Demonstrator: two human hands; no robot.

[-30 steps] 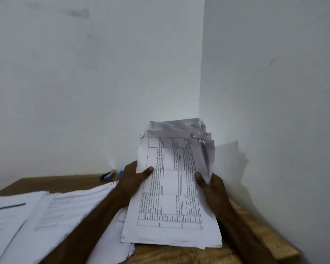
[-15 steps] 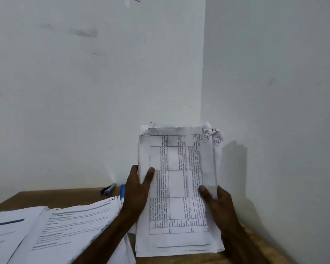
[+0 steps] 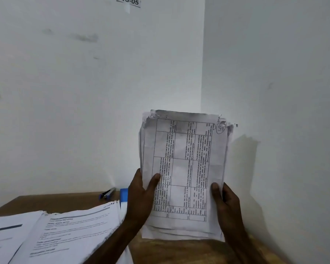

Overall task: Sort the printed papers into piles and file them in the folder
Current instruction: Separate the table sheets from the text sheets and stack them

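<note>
Stack of papers (image 3: 183, 168) now upright near the wall corner, lower edge seemingly resting on the tabletop (image 3: 179, 251). A second ago it leaned back, top sheets fanned. Left hand (image 3: 141, 197) and right hand (image 3: 228, 202) grip its side edges, fingers (image 3: 154, 181) curled round. Judgement: squared up, ready for sorting.

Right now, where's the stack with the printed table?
Head view, right of centre: the stack is held upright by the left hand and right hand, near the wall corner, over the wooden table.
</note>
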